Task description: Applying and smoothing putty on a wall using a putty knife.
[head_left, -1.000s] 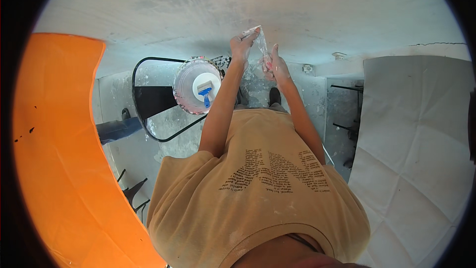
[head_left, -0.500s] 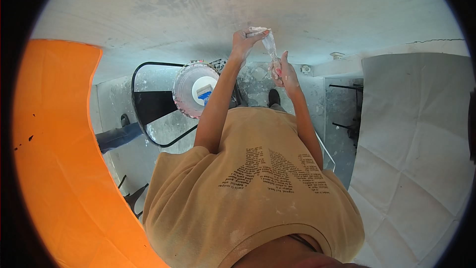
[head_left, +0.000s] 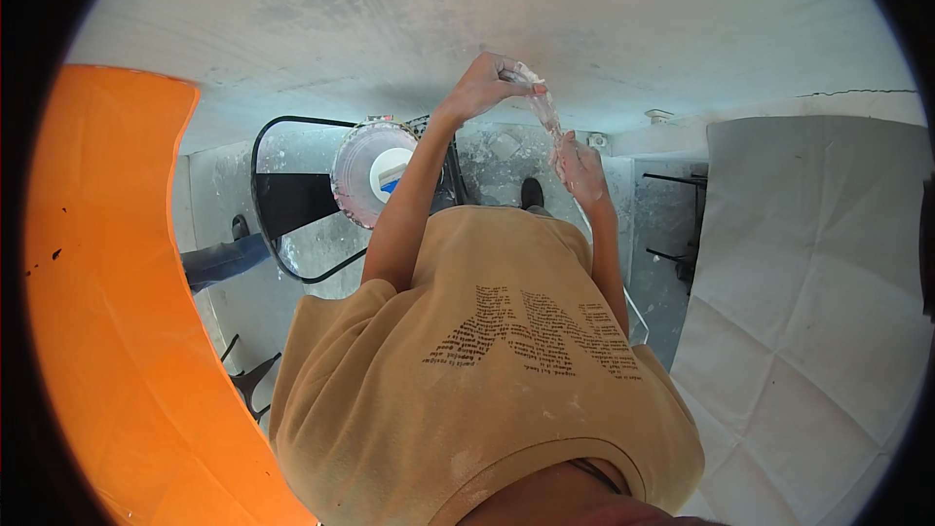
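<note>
Up by the pale wall, my left hand [head_left: 485,84] pinches the upper end of a long, white-smeared object [head_left: 539,95], perhaps plastic film or a coated tool. The fingers of my right hand [head_left: 581,170], flecked with white, are closed round its lower end, where pink-red shows. Below and left of my left hand stands a round, pink-smeared bucket [head_left: 351,175] with a white disc [head_left: 390,158] inside and a blue-handled tool [head_left: 390,185] on it, partly hidden by my forearm.
A black-framed chair or stand [head_left: 297,203] surrounds the bucket's left. Another person's jeans-clad leg [head_left: 224,261] shows behind it. A large orange sheet [head_left: 107,282] fills the left; a folded grey sheet [head_left: 799,312] hangs right, beside dark metal legs [head_left: 677,253]. The floor [head_left: 497,151] is splattered.
My left hand has moved slightly right, and my right hand has moved right and down with the white-smeared object. My left forearm now covers more of the blue-handled tool.
</note>
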`<state>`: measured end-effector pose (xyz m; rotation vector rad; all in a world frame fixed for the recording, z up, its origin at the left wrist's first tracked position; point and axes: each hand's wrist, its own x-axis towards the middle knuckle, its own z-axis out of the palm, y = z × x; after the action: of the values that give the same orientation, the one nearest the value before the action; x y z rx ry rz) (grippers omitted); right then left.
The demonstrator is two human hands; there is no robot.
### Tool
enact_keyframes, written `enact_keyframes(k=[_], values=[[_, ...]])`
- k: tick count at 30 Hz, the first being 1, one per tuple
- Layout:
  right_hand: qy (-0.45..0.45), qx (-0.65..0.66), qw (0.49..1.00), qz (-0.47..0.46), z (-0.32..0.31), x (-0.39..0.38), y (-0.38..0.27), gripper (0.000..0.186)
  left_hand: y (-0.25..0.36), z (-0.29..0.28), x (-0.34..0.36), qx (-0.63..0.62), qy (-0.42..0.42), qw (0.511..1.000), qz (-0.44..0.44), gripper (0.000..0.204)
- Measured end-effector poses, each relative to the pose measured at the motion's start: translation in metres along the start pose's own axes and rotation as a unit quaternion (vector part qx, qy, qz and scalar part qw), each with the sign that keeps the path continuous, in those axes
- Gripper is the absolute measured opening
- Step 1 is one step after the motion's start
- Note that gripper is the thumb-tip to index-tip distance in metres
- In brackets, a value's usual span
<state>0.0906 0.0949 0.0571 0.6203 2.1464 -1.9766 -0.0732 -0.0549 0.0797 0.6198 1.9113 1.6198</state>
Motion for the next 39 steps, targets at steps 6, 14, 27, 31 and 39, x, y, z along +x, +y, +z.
enact_keyframes(k=[6, 14, 27, 31, 39], values=[[0.026, -0.119, 0.991, -0.06, -0.017, -0.011, 0.0, 0.057, 0.019, 0.001, 0.003, 0.101, -0.048, 0.993, 0.024, 0.023], [0.022, -0.055, 0.998, 0.008, -0.021, -0.015, 0.009, 0.065, 0.016, 0.019, -0.008, 0.084, -0.062, 0.992, 0.075, 0.021], [-0.023, 0.104, 0.992, 0.065, -0.016, 0.0, 0.003, 0.074, 0.0, 0.014, -0.013, -0.062, 0.07, 0.995, 0.02, 0.025], [-0.032, 0.11, 0.992, 0.061, -0.012, 0.0, -0.004, 0.075, -0.001, 0.011, -0.017, 0.011, 0.051, 0.999, -0.002, 0.025], [-0.018, 0.085, 0.995, 0.057, -0.012, -0.004, -0.001, 0.077, 0.018, 0.005, -0.017, 0.162, 0.252, 0.953, 0.032, 0.022]])
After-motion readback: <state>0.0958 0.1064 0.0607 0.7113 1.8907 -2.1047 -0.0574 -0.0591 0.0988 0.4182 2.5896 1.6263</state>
